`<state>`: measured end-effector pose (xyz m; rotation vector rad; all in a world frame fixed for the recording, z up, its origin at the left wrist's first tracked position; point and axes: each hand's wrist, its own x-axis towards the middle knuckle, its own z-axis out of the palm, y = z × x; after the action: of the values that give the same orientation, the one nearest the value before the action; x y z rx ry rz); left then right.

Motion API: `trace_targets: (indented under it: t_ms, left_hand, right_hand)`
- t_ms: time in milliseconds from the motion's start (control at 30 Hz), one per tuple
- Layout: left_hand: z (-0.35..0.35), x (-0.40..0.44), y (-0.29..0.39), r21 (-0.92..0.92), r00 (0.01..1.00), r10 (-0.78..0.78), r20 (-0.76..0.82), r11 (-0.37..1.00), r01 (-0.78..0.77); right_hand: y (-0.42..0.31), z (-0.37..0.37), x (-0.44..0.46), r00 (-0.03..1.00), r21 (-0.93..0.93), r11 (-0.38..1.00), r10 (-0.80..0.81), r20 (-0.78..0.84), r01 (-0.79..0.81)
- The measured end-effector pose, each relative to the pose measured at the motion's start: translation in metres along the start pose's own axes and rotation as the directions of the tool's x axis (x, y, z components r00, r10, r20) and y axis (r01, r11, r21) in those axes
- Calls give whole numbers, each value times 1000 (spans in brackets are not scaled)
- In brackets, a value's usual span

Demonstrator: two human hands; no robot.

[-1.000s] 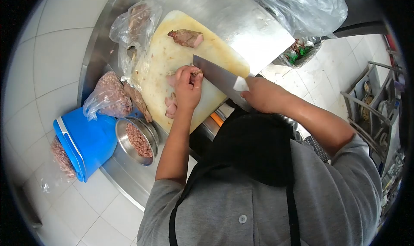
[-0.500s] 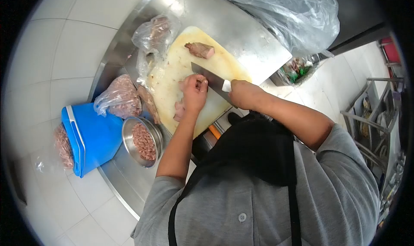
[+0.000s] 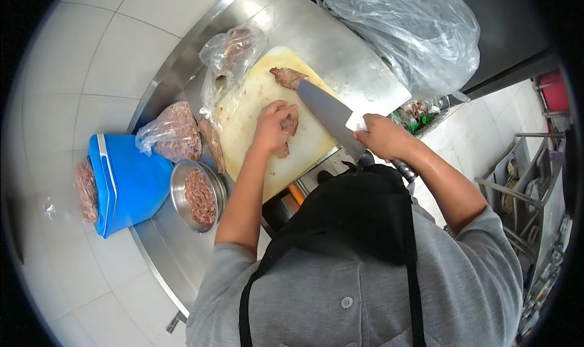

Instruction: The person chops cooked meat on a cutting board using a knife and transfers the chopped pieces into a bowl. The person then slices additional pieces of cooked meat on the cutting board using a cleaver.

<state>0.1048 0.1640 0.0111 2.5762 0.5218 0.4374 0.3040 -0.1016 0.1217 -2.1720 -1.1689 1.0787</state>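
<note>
My right hand (image 3: 386, 139) is wrapped round the white handle of a wide-bladed kitchen knife (image 3: 328, 114). The blade lies over the right side of the yellowed cutting board (image 3: 243, 106), its tip by a larger piece of meat (image 3: 287, 77) at the board's far end. With curled fingers, my left hand (image 3: 272, 126) holds some meat slices (image 3: 291, 124) at mid-board; part of them is hidden under the fingers. Another long brown piece of meat (image 3: 212, 145) rests at the board's left edge.
Left of the board are a clear bag of meat (image 3: 228, 55), a bag of ground meat (image 3: 176, 134), steel bowls with diced meat (image 3: 199, 195) and a blue cooler (image 3: 131, 182). A large plastic bag (image 3: 413, 36) and a waste bin (image 3: 420, 115) are at the right.
My right hand has drawn the knife to the right, away from my left hand. The slices under my left hand have shifted, and they now show beside its fingers.
</note>
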Motion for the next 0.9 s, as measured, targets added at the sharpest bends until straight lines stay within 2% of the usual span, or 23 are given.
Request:
trace_targets:
  t_ms: [33,67,100,133,167,233,367,400,433,467,533,633,800,900]
  left_hand:
    - [-2,3,-1,45,979,185,82,981,-189]
    - [-1,5,1,44,982,174,73,983,-177]
    - [0,6,4,-53,993,1,121,999,6]
    - [2,6,7,-142,969,-166,184,971,194]
    - [6,2,14,-150,968,-180,175,967,207]
    - [14,-9,34,-20,937,-337,98,940,340]
    - [17,-28,65,14,911,-412,35,911,412]
    - [17,-30,71,-59,936,-296,-189,955,290]
    - [19,-32,75,-99,894,-181,-411,983,153]
    - [24,-30,76,-111,890,-190,-415,981,158]
    - [33,-28,74,-25,910,-9,-414,1000,-2]
    - [42,-26,68,-120,923,-107,-368,990,67]
    - [49,-31,58,-127,902,-86,-423,991,35]
    - [51,-32,55,-126,899,-87,-429,991,36]
  right_hand:
    - [-4,-3,-2,1000,-10,1000,-4,11,4]
    - [-9,-9,-4,993,30,994,99,61,-100]
    - [-15,-14,-6,974,62,976,199,112,-207]
    - [-11,-12,-4,973,47,978,196,121,-203]
    - [-1,-7,-2,987,-8,989,146,72,-146]
    - [15,3,1,999,-177,984,23,-22,-26]
    - [-4,-3,-9,999,-324,946,18,-30,-27]
    - [-11,-6,-10,999,-375,927,-13,-43,-4]
    - [-16,-7,-10,998,-425,905,-45,-53,18]
    - [-18,-8,-8,998,-437,899,-41,-49,16]
    - [-24,-10,-1,991,-541,836,-130,-34,91]
    - [-36,-13,4,987,-620,773,-158,21,136]
    - [-55,-17,6,987,-674,721,-106,120,160]
    - [-65,-20,7,985,-706,694,-24,172,140]
